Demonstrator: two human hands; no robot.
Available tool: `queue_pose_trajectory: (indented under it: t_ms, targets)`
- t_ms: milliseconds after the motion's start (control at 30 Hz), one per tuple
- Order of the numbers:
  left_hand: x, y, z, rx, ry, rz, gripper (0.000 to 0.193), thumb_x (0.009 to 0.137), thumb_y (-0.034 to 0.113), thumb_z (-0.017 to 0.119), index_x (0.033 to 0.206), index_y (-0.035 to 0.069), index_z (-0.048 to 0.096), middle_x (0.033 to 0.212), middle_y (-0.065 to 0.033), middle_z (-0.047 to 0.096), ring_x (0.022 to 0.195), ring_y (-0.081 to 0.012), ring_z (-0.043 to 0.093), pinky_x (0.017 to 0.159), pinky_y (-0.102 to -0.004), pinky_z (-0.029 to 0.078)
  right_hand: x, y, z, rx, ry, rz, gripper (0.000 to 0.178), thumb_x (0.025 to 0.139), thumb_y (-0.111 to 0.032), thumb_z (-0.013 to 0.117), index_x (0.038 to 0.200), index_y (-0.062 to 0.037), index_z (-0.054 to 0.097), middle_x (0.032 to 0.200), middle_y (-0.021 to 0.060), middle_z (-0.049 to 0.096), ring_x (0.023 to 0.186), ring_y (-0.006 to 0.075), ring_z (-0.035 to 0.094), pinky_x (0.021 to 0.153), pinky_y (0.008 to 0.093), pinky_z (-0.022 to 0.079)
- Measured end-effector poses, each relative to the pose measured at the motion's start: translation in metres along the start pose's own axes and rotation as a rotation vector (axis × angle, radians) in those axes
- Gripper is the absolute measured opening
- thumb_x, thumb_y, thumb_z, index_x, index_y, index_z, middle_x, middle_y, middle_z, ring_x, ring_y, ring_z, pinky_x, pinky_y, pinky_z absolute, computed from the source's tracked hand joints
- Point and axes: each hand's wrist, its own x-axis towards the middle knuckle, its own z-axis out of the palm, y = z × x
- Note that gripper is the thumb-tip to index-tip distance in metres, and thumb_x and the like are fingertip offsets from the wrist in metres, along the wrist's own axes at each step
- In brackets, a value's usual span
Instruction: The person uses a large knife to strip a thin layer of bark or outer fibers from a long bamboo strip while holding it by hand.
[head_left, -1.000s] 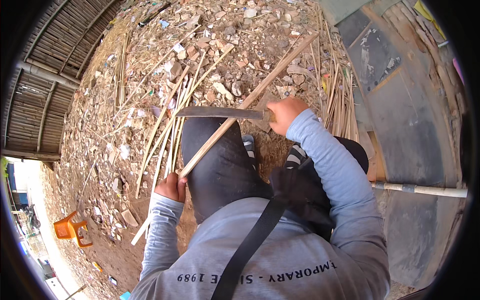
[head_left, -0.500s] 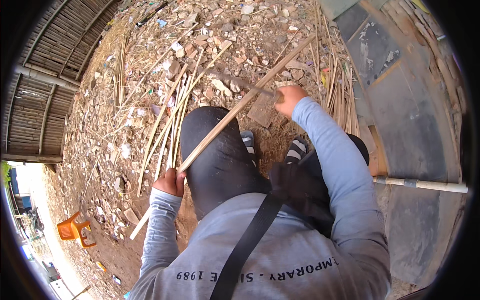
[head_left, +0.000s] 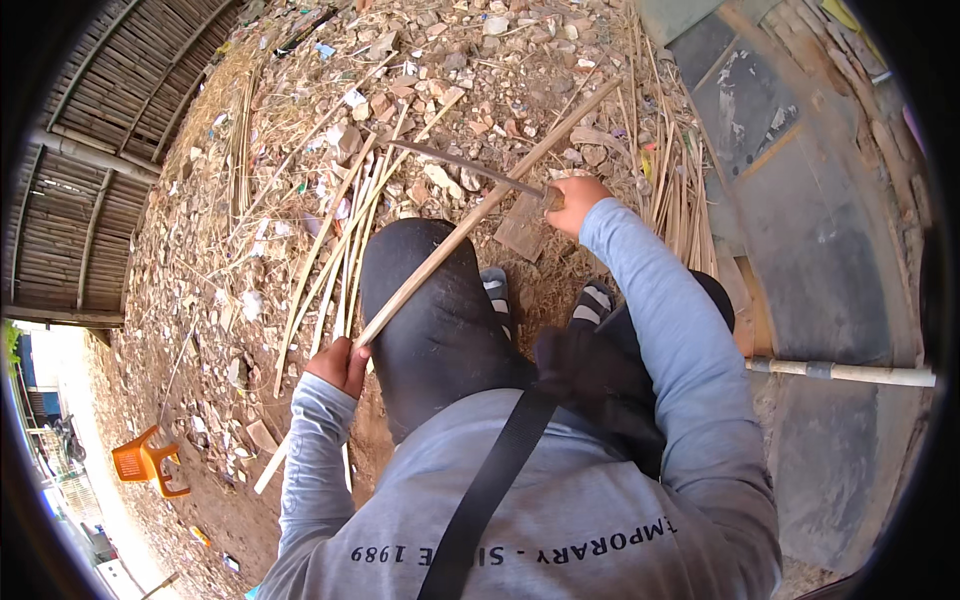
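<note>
A long pale bamboo strip (head_left: 425, 273) slants across my left thigh, its far end up toward the right. My left hand (head_left: 341, 366) is closed round its near part beside my knee. In my right hand (head_left: 577, 204) is the handle of a long thin-bladed knife (head_left: 470, 165), its blade pointing left. The blade crosses the bamboo strip close to my right hand; whether it touches or bites into it I cannot tell. Several narrow split strips (head_left: 331, 248) lie on the ground left of my knee.
More thin strips (head_left: 682, 195) lie in a bundle at the right, beside grey sheets (head_left: 805, 240) and a pale pole (head_left: 860, 373). Broken stones and litter cover the ground. An orange plastic chair (head_left: 150, 462) stands at the left, below a bamboo-slat wall (head_left: 75, 235). A flat block (head_left: 523, 226) lies before my feet.
The knife blade, blurred before, now shows sharply. My right hand and the bamboo strip's far end have shifted slightly left; my left hand has moved a little.
</note>
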Motion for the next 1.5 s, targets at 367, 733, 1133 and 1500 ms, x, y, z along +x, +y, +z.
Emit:
queue_pose_trajectory:
  t_ms: [367, 733, 1133, 1500]
  targets:
    - [0.0, 0.0, -0.001, 0.07, -0.026, -0.026, 0.041, 0.093, 0.04, 0.06, 0.08, 0.002, 0.052, 0.061, -0.0233, 0.058, 0.061, -0.0454, 0.059, 0.055, -0.0505, 0.045, -0.005, -0.004, -0.015, -0.014, 0.106, 0.14, 0.032, 0.076, -0.025, 0.066, 0.101, -0.0054, 0.068, 0.087, 0.0186, 0.069, 0.085, 0.0363, 0.066, 0.08, 0.043, 0.053]
    - [0.003, -0.002, 0.006, -0.03, -0.029, -0.02, 0.042, 0.094, 0.039, 0.059, 0.077, 0.001, 0.052, 0.056, -0.0214, 0.054, 0.055, -0.0436, 0.055, 0.052, -0.0478, 0.043, 0.003, 0.008, -0.013, 0.008, 0.063, 0.135, 0.04, 0.075, -0.025, 0.067, 0.11, -0.0072, 0.066, 0.091, 0.0184, 0.069, 0.085, 0.0359, 0.067, 0.083, 0.0407, 0.054]
    - [0.008, 0.003, -0.003, -0.165, -0.149, -0.04, 0.056, 0.096, 0.051, 0.051, 0.078, -0.002, 0.054, 0.061, -0.0228, 0.054, 0.057, -0.0411, 0.055, 0.057, -0.045, 0.044, 0.001, -0.014, -0.009, 0.029, -0.15, 0.061, 0.044, 0.073, -0.028, 0.071, 0.11, -0.006, 0.068, 0.095, 0.0187, 0.07, 0.089, 0.0335, 0.068, 0.084, 0.0395, 0.053]
    - [0.009, 0.006, -0.003, -0.118, -0.148, -0.055, 0.048, 0.096, 0.045, 0.054, 0.079, -0.001, 0.055, 0.061, -0.0227, 0.055, 0.06, -0.0418, 0.058, 0.057, -0.0465, 0.044, 0.0, -0.009, -0.001, -0.046, 0.014, 0.011, 0.038, 0.073, -0.029, 0.069, 0.107, -0.0122, 0.068, 0.089, 0.0171, 0.069, 0.086, 0.0359, 0.066, 0.08, 0.0409, 0.054]
